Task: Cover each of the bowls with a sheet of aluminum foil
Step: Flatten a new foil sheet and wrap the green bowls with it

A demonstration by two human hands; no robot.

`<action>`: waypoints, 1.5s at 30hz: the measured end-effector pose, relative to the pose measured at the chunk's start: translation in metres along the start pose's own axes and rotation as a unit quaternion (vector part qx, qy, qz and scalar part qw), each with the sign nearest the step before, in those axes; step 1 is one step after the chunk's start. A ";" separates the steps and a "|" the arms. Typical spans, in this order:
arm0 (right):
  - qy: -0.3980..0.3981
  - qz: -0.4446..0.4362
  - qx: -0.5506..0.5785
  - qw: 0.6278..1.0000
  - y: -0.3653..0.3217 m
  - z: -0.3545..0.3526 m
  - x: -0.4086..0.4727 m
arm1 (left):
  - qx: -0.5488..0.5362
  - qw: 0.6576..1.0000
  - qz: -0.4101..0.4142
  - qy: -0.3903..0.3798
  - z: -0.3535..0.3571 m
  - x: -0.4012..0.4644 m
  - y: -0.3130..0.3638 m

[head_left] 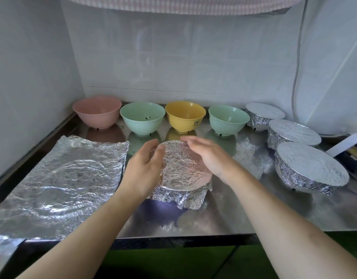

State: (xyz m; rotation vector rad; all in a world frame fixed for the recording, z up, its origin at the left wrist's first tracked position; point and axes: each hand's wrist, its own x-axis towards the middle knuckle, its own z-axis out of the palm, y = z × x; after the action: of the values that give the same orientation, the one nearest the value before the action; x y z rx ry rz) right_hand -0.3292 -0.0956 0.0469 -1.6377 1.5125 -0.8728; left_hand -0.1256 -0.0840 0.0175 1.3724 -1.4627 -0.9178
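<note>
A bowl draped in crinkled aluminum foil [183,174] stands in the middle of the steel counter. My left hand [143,168] lies against its left rim with relaxed fingers. My right hand [207,156] curves over its far right rim, fingers fairly straight. Along the back wall stand uncovered bowls: a pink bowl [97,112], a green bowl [142,120], a yellow bowl [185,117] and another green bowl [228,122]. Three foil-covered bowls [310,168] sit at the right. Loose foil sheets [62,178] lie flat at the left.
The steel counter [244,214] ends at a dark front edge near me. White tiled walls close the left and back. A white appliance with a cable [294,87] and some utensils [354,154] stand at the far right.
</note>
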 end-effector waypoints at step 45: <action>0.193 0.003 0.175 0.965 0.019 0.030 -0.025 | -0.265 0.948 -0.120 -0.128 0.001 0.033 0.007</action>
State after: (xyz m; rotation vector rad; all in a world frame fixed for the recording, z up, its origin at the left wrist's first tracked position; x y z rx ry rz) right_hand -0.3149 -0.0694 0.0149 -1.2513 1.5034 -1.4294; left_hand -0.1276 -0.1157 0.0275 1.0617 -1.1199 -1.5637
